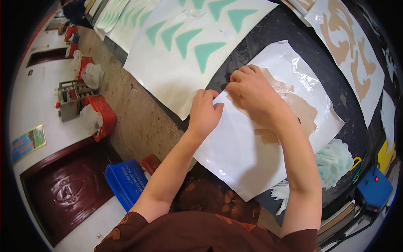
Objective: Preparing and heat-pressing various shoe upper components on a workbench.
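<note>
A glossy white sheet [235, 164] lies before me on the dark tabletop, set at a slant. My left hand [204, 112] is at its left edge, fingers curled and thumb on the near side, gripping the edge. To the right of it, my right hand [252, 86] bends over the sheet's upper left side with the fingers drawn together. Whatever is in those fingertips is hidden. Thin beige cut pieces [304, 111] lie in a loose, overlapping pile on the sheet, partly under my right hand and forearm.
Beyond is a white sheet [176, 88] bearing rows of green chevron shapes [208, 52]. At right lie a sheet with curved beige shapes [361, 75], a heap of pale green pieces [333, 164], yellow-handled scissors [357, 161] and a blue box [375, 187]. Left, a blue crate [126, 180] stands on the floor.
</note>
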Motion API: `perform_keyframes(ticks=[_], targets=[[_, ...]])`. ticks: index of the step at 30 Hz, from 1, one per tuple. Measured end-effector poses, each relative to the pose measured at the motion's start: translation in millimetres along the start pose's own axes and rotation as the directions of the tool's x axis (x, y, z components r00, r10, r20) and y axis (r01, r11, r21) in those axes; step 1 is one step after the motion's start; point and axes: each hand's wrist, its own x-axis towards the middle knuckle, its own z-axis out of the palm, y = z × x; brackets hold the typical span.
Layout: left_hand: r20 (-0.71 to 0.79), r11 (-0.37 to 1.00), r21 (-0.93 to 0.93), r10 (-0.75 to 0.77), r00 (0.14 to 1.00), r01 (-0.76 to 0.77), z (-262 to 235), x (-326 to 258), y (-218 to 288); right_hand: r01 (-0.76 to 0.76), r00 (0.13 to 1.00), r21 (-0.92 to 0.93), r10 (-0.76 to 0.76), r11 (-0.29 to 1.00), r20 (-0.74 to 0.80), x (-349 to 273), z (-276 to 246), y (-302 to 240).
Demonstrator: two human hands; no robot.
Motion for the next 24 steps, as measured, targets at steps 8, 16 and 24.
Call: perform_keyframes(ticks=[8,16,24], targets=[[0.608,0.518,-0.599,-0.202,0.768,0.61,-32,18,7,0.099,0.992,0.034,-0.101,0.995,0.07,5,-27,-25],[0.705,0.327,-0.657,-0.053,0.708,0.679,-54,27,17,0.123,0.991,0.029,-0.125,0.992,0.049,-2,-47,-33],[0.71,0.425,-0.623,-0.045,0.702,0.657,-31,25,9,0.209,0.97,-0.075,-0.217,0.975,-0.11,-17,-59,-40]])
